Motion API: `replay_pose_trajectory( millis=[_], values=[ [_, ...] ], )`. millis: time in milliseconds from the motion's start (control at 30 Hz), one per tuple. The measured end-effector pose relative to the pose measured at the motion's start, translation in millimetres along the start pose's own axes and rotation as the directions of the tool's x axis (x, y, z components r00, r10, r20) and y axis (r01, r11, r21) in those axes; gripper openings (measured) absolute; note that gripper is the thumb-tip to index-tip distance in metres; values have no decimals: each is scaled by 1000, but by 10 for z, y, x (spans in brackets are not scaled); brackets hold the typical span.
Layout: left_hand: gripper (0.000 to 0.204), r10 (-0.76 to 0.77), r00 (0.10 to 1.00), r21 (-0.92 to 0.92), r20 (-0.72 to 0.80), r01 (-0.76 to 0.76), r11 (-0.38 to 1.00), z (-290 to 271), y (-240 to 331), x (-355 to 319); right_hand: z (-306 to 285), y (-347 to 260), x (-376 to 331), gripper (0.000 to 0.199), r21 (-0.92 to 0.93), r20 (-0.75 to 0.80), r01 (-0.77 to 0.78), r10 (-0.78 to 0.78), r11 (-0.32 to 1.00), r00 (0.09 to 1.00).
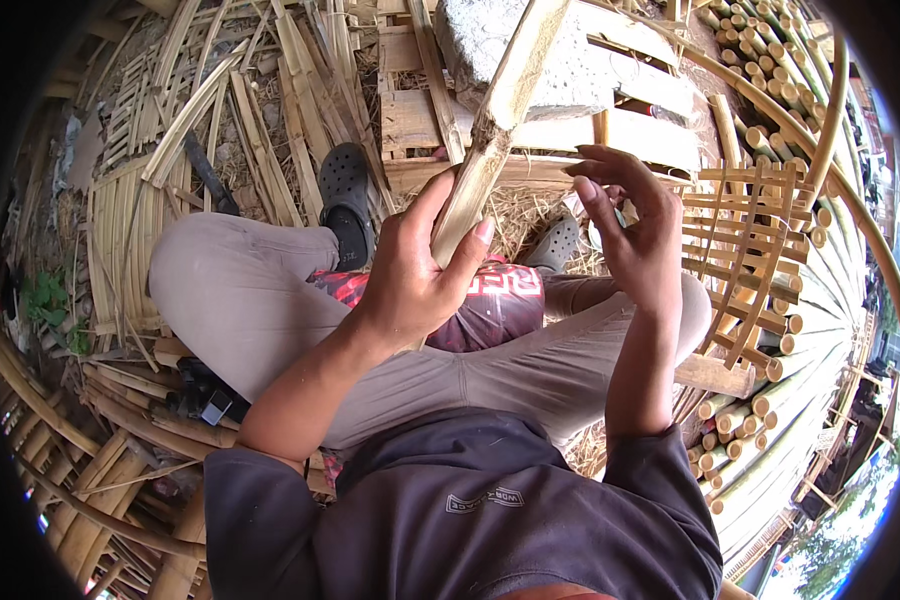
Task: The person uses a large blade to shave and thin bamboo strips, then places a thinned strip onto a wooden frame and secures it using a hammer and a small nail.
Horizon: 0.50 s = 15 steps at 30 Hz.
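Note:
My left hand [410, 268] is closed round the lower part of a split bamboo piece [492, 130], its thumb lying along the near face. The piece slants up and away to the right, with a darker node about midway, and its far end runs out of the top of the view. To the right of it, my right hand [642, 232] is raised with fingers half curled and apart from the thumb. That hand does not touch the bamboo, and I make out nothing in its grip. A patterned red and dark cloth [495, 308] lies between my legs.
Ahead stands a slatted wooden platform [410, 120] carrying a rough grey block [580, 85]. Split bamboo strips [270, 130] litter the ground at the left, near a dark clog [346, 190]. At the right are a bamboo lattice [745, 240] and stacked bamboo poles [760, 60].

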<state>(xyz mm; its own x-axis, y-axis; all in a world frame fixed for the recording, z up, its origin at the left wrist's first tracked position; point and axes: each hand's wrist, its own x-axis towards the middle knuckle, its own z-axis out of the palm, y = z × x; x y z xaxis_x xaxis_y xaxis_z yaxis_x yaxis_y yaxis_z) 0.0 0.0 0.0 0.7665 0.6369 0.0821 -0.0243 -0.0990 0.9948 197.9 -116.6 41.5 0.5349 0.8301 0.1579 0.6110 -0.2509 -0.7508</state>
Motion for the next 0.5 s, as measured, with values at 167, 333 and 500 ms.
replay_pose_trajectory(
  millis=[167, 333, 500],
  values=[
    [41, 111, 992, 156, -52, -102, 983, 80, -56, -61, 155, -200, 98, 30, -104, -90, 308, -317, 946, 944],
    [45, 171, 985, 267, -25, -158, 951, 66, -120, -70, 445, -35, 132, 32, 229, -150, 322, -293, 919, 944],
    [38, 67, 998, 241, 22, -70, 968, 77, -43, -133, 534, 33, 108, 29, 280, -143, 327, -297, 903, 944]
  ],
)
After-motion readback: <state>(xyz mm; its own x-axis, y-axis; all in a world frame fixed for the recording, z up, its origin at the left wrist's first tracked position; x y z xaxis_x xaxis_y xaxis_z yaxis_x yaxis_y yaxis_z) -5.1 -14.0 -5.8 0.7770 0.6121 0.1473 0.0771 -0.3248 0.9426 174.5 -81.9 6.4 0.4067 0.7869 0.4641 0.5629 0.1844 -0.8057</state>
